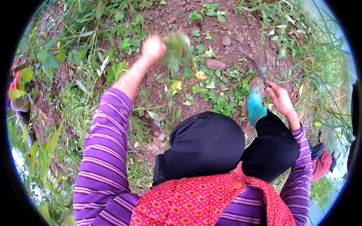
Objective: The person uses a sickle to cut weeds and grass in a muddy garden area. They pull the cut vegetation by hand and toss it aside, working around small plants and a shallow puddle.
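Out over the soil at upper left, my left hand is closed in a fist around a blurred bunch of pulled weeds, which hangs to the right of the fist. My right hand grips the handle of a sickle at the right. Its dark curved blade points up and left, just above my teal boot. Low leafy weeds lie or grow on the soil between my knees and the blade.
Reddish clods cover the bare soil. Tall weeds stand on the left, long grass on the right. My bent knees are close below. One person shows at the far left edge, another in red at lower right.
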Demonstrator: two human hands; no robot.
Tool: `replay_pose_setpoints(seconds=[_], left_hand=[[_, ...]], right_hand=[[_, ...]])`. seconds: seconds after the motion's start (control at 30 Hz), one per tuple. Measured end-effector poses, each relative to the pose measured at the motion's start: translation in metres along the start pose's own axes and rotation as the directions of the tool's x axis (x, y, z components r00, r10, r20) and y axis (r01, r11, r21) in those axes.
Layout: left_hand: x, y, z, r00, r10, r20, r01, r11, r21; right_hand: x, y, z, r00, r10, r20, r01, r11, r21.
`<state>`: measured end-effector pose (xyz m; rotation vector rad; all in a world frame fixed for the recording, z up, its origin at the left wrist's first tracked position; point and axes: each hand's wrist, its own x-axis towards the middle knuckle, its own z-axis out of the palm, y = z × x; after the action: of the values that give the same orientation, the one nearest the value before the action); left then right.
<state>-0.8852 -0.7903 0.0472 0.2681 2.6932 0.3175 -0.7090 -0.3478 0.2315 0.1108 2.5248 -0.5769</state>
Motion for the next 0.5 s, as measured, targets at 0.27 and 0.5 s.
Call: replay_pose_setpoints(seconds=[0.27,0.5], left_hand=[[-0.041,-0.007,-0.041,0.839,0.352,0.415,-0.281,0.933,-0.224],[-0.142,-0.034,0.039,0.039,0.824,0.565,-0.640,0.455,-0.619]], right_hand=[[-0.006,0.008,0.019,0.992,0.129,-0.013,-0.123,0.965,0.232],[-0.016,-0.033,0.005,0.971,0.139,0.196,-0.216,0.858,0.467]])
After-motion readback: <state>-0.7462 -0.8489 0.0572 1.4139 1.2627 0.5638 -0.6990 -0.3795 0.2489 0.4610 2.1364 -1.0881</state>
